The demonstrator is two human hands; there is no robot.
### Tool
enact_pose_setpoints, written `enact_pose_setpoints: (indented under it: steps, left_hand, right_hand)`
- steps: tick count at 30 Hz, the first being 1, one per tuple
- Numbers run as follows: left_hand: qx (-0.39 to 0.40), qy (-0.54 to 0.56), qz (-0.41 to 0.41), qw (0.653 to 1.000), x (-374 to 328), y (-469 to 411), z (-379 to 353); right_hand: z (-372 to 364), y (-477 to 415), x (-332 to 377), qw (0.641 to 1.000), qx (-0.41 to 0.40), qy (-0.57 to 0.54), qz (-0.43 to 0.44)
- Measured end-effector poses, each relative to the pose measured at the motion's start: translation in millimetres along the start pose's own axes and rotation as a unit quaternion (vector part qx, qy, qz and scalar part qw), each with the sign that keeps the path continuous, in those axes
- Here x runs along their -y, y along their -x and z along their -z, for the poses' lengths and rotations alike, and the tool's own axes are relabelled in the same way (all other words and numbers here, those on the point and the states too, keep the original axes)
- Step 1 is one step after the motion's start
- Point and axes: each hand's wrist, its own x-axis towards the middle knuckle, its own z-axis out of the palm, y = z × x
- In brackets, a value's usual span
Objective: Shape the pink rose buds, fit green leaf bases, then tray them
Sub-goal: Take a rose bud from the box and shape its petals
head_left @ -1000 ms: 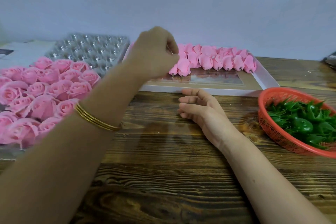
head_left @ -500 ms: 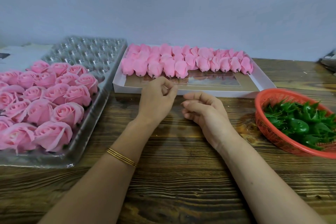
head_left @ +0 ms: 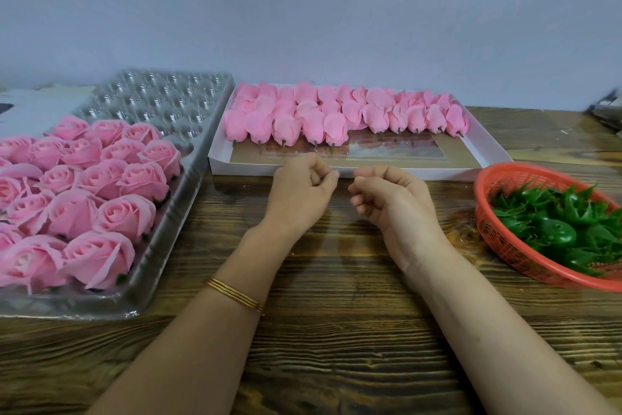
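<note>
Rows of closed pink rose buds (head_left: 346, 118) lie at the back of a white box (head_left: 488, 153). Several opened pink roses (head_left: 101, 199) fill the near part of a clear plastic tray (head_left: 161, 101) on the left. Green leaf bases (head_left: 555, 226) lie in an orange basket (head_left: 484, 199) on the right. My left hand (head_left: 299, 192) rests on the wooden table just in front of the box, fingers curled with the thumb against the index finger, nothing visible in it. My right hand (head_left: 387, 199) rests beside it, loosely curled and holding nothing.
The wooden table (head_left: 336, 330) runs back to a plain wall behind the box and tray. A white sheet (head_left: 33, 108) lies at the back left. A dark object (head_left: 606, 111) sits at the far right edge. The tray's rear cells hold nothing.
My left hand has drawn back from the bud rows and come down onto the table beside my right hand. My right hand's fingers have curled in a little.
</note>
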Motion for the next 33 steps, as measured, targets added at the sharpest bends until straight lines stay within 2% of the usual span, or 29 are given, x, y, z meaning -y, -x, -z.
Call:
enact_pose_setpoints:
  steps: [8, 16, 18, 24, 33]
  left_hand:
    - [0.018, 0.004, 0.014, 1.000, 1.7, -2.3, 0.7]
    - [0.031, 0.014, 0.016, 0.999, 0.7, -1.9, 1.8]
    - [0.032, 0.010, 0.020, 0.999, 0.0, -2.0, 2.0]
    - [0.033, 0.002, 0.024, 0.999, -3.3, 0.0, 4.4]
    - [0.020, -0.009, 0.032, 0.999, -6.3, 0.0, 5.5]
  right_hand:
    - [-9.3, -19.8, 18.6, 0.997, -0.050, 0.059, 0.013]
    - [-27.2, -80.4, 44.0, 0.995, -0.080, 0.064, 0.019]
    - [-29.9, -97.3, 44.8, 0.990, -0.098, 0.104, 0.002]
    - [-27.9, -141.2, 32.1, 0.956, -0.115, 0.238, -0.128]
    - [-38.5, -163.8, 25.7, 0.926, -0.087, 0.325, -0.173]
